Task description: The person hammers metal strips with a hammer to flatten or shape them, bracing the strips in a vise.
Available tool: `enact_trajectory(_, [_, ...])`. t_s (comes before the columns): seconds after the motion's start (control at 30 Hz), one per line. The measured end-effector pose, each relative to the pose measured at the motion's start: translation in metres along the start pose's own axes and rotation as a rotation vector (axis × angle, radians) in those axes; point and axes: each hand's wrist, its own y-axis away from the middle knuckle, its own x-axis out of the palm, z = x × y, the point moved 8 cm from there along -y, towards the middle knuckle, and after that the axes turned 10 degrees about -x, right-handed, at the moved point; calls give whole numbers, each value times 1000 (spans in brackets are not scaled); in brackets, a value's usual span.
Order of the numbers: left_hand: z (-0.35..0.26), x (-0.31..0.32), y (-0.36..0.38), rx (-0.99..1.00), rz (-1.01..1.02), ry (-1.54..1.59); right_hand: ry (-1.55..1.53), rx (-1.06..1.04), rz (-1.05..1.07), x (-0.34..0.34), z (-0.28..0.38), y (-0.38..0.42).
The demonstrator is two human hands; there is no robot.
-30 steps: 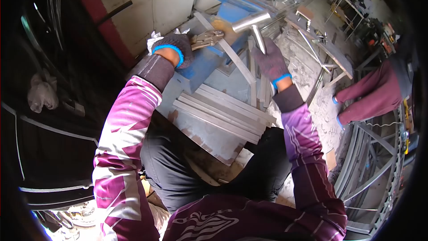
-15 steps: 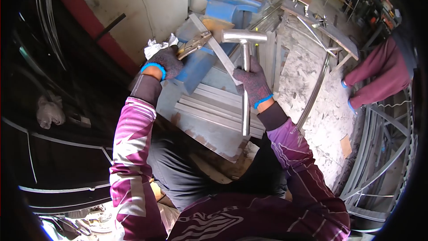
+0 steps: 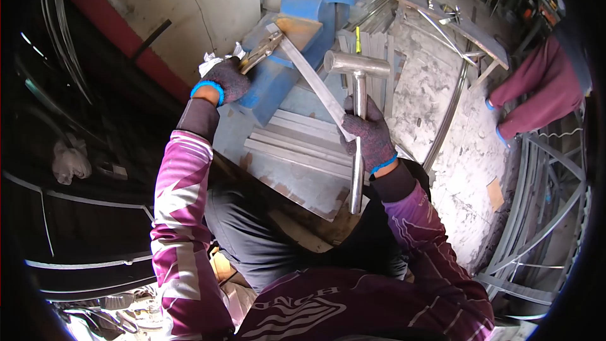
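My left hand (image 3: 227,82), in a dark glove with a blue cuff, is closed around the handles of locking pliers (image 3: 260,55). The pliers' jaws grip the upper end of a flat metal bar (image 3: 310,74), which slants down to the right. In its matching glove, my right hand (image 3: 367,127) is wrapped round the steel handle of a hammer (image 3: 357,64), head up. The bar's lower end meets the right hand's fingers and appears held together with the handle. Behind the bar and pliers stands a large blue bench vise (image 3: 306,0).
Several grey metal strips (image 3: 297,145) lie on a metal plate (image 3: 287,186) before my knees. A low wooden bench (image 3: 464,36) stands at the upper right, near another person's legs (image 3: 536,95). Metal frames (image 3: 530,215) line the right side. White crumpled material (image 3: 211,62) lies beyond my left hand.
My right hand, hammer and bar's lower end have moved down and slightly right. My left hand with the pliers has shifted a little left. Both grips are unchanged.
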Motion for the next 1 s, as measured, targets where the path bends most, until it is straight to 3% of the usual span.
enact_trajectory(0.5, [0,4,-12,18,-43,25,43,68,19,4,0,3])
enact_trajectory(1.0, [2,9,-18,9,43,51,35,62,23,4,-1,4])
